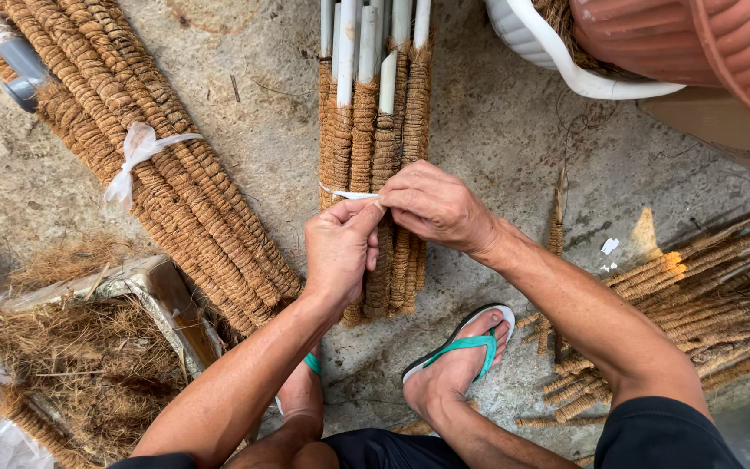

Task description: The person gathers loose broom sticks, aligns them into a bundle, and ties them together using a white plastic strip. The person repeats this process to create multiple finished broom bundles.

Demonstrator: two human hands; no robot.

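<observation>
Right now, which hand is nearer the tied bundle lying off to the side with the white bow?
Left. The left hand pinches the white strip on the middle bundle, on the side facing the tied bundle; the right hand is on its far side.

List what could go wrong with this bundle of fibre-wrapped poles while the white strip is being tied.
1. The white strip is thin and both hands, left hand and right hand, pinch it at one spot; if the fingers slip, it may loosen.
2. The bundle is bound only around its middle, so the poles' ends might splay or slide out.
3. The sandalled foot sits just below the bundle; a dropped bundle could land on it.
</observation>
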